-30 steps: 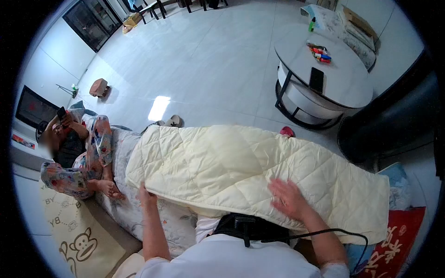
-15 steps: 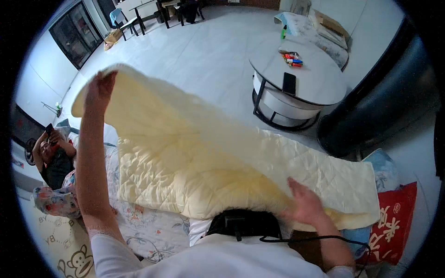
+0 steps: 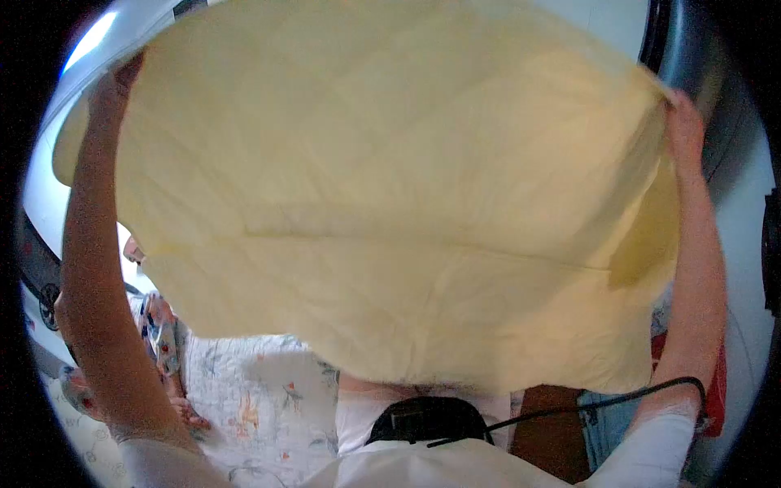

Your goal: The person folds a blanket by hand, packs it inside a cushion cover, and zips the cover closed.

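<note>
A large pale yellow quilt (image 3: pixel 390 187) is held up and spread out in front of me, filling most of the view. At its upper left edge my left hand (image 3: pixel 124 75) is closed on the quilt, raised high. On the other side, my right hand (image 3: pixel 683 110) grips the upper right edge. The quilt's lower edge hangs just above my lap. Below it, a white floral cover (image 3: pixel 260 407) shows on the seat.
Another person's patterned leg and foot (image 3: pixel 185 413) are at the left, beside the floral cover. A black cable (image 3: pixel 602 402) runs across at the lower right. Behind my right arm is a red cushion (image 3: pixel 717 390). The quilt hides the floor and round table.
The quilt has been lifted off my lap and spread upward. My left hand stays raised with its edge, while my right hand has risen and taken hold of the right edge.
</note>
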Available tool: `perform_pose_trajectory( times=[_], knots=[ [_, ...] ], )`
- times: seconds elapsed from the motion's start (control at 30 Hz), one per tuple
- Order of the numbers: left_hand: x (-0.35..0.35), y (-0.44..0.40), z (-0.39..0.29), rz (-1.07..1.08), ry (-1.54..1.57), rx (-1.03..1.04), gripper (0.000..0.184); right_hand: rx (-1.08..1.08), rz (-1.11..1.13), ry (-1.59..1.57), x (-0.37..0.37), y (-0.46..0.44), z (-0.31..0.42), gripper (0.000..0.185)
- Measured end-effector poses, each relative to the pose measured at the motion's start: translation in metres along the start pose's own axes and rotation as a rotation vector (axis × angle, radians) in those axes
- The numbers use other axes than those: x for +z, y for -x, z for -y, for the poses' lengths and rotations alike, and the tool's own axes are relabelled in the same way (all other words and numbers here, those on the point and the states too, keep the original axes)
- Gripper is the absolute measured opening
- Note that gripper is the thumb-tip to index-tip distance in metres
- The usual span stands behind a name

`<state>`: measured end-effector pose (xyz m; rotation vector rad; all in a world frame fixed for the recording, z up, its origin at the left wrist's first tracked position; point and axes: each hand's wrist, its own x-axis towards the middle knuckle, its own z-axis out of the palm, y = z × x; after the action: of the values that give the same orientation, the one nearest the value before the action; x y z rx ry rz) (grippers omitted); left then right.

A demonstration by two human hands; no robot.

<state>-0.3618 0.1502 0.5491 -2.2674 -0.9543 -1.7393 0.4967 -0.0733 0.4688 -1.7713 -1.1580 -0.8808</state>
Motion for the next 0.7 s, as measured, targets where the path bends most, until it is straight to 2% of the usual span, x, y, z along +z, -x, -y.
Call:
perform_pose_trajectory(
  times=[0.03, 0.07, 0.1, 0.17, 0.23, 0.27, 0.33, 0.4, 0.43, 0.47, 0.53, 0.57, 0.6, 0.63, 0.7],
  knots=[
    [-0.019, -0.023, -0.013, -0.049, -0.110, 0.066, 0.038, -0.011, -0.012, 0.084, -0.014, -0.050, -0.005, 0.033],
    [-0.040, -0.045, -0.026, -0.095, -0.222, 0.121, 0.039, -0.114, -0.125, 0.121, -0.027, -0.086, -0.010, 0.035],
    [-0.060, -0.062, -0.036, -0.134, -0.326, 0.171, 0.040, -0.300, -0.313, 0.315, -0.047, -0.103, 0.002, 0.035],
    [-0.098, -0.085, -0.051, -0.182, -0.524, 0.241, 0.042, -0.473, -0.521, 0.510, -0.081, -0.139, 0.013, 0.036],
    [-0.129, -0.095, -0.051, -0.189, -0.696, 0.281, 0.043, -0.457, -0.591, 0.063, -0.110, -0.157, 0.028, 0.038],
    [-0.139, -0.097, -0.046, -0.172, -0.775, 0.307, 0.044, -0.382, -0.607, 0.008, -0.122, -0.146, 0.043, 0.035],
    [-0.158, -0.093, -0.036, -0.126, -0.923, 0.359, 0.047, -0.235, -0.642, -0.110, -0.158, -0.084, 0.129, 0.028],
    [-0.159, -0.082, -0.028, -0.056, -0.994, 0.418, 0.049, -0.326, -0.653, -0.063, -0.164, -0.086, 0.119, 0.027],
    [-0.148, -0.072, -0.033, -0.051, -0.994, 0.416, 0.049, -0.416, -0.661, -0.019, -0.165, -0.088, 0.112, 0.028],
    [-0.124, -0.052, -0.044, 0.029, -0.743, 0.315, 0.047, -0.417, -0.655, -0.017, -0.167, -0.091, 0.104, 0.028],
    [-0.094, -0.025, -0.049, 0.125, -0.708, 0.231, 0.044, -0.561, -0.684, 0.289, -0.176, -0.094, 0.096, 0.027],
    [-0.080, -0.012, -0.049, 0.170, -0.691, 0.187, 0.043, -0.566, -0.677, 0.297, -0.180, -0.091, 0.094, 0.027],
    [-0.069, -0.003, -0.046, 0.190, -0.385, 0.072, 0.044, -0.489, -0.638, 0.299, -0.184, -0.083, 0.099, 0.026],
    [-0.056, 0.006, -0.059, 0.195, -0.309, 0.018, 0.044, -0.412, -0.602, 0.299, -0.189, -0.078, 0.101, 0.024],
    [-0.033, 0.022, -0.077, 0.194, -0.158, -0.090, 0.045, -0.435, -0.596, 0.275, -0.195, -0.077, 0.096, 0.023]
  ],
)
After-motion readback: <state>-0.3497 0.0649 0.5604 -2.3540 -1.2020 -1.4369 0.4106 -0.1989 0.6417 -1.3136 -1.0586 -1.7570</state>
